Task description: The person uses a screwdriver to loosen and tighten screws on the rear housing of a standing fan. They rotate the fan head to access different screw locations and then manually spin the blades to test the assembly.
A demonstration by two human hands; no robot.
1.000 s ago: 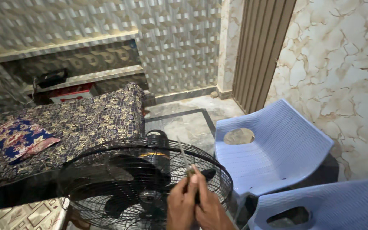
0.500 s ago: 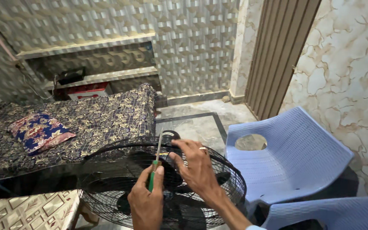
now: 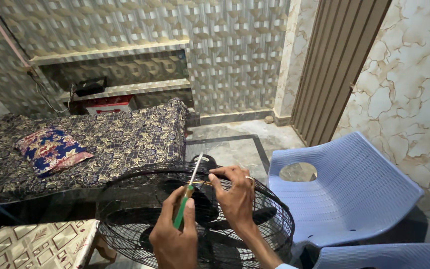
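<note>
Head view, looking down: nearest the camera the left hand (image 3: pixel 174 238) is clenched round the green handle of a screwdriver (image 3: pixel 187 193), whose metal shaft slants up and to the right, its tip over the top rim of the fan (image 3: pixel 125 219). Just beside it the right hand (image 3: pixel 235 197), a ring on one finger, lies on the black wire guard with its fingertips pinched at the top of the cage near the screwdriver's shaft; whether that grip holds anything small I cannot tell. The fan is a round black cage with dark blades and hub behind the wires, filling the lower middle. At lower left stands a low counter (image 3: pixel 36 246) with a patterned cream top, just beside the cage. To the right a pale blue plastic chair (image 3: pixel 354 199) is near the fan, with the edge of a second blue chair (image 3: pixel 389 256) below it. Farther off lies a bed (image 3: pixel 125 142) under a dark patterned cover, bearing a blue floral pillow (image 3: pixel 51 149). Beyond it a wall shelf carries a red box (image 3: pixel 110 104). Against half a second ago, the screwdriver now tilts more to the right, and the right hand has shifted toward the guard's top rim.
</note>
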